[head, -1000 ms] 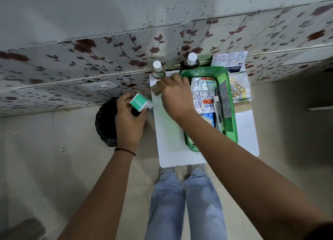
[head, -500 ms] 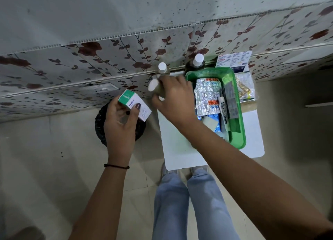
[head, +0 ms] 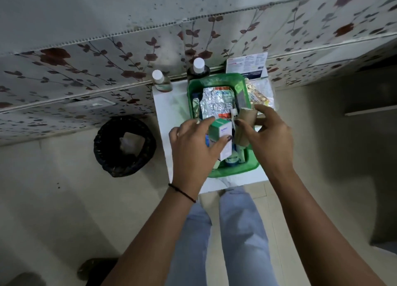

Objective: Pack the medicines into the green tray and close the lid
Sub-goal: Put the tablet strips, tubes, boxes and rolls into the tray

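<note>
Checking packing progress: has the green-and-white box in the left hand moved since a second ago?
Yes. The box, held by the left hand, moved right, from above the black bin to over the green tray.

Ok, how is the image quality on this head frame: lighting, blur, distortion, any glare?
Head view: dim, flat light, corners darkened; the wall line bows from wide-angle distortion; the left hand with its green and white box and the right hand are slightly soft; foil blister strips in the green tray glint mildly, no harsh glare.
</note>
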